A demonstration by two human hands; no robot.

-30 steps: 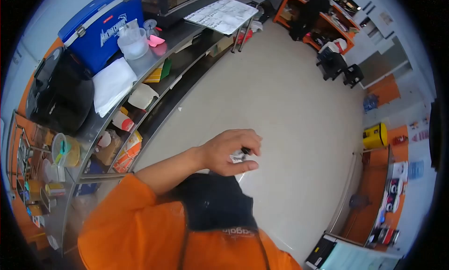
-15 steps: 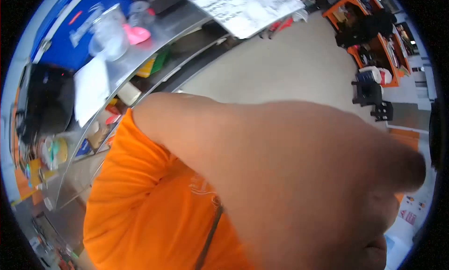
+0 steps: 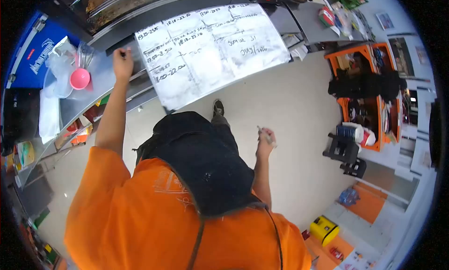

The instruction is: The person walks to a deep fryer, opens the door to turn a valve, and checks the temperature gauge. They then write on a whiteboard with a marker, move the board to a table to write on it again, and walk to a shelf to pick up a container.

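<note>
My left hand is at the left edge of a white board with handwritten times, above the steel counter; its fingers are curled, and a small dark thing shows at them that I cannot make out. Lower right, over the floor, my right hand is closed round a small pale object, too small to name. A dark apron hangs over my orange shirt. On the counter left of my left hand lie a pink cup and clear plastic containers.
A blue box stands at the upper left. Orange shelves with dark cloth hanging on them are at the right, with black stools below. A yellow box sits at the lower right. One shoe shows on the floor.
The arm that filled the view has moved away. Both hands, the apron and the whole board now show, and the view has shifted.
</note>
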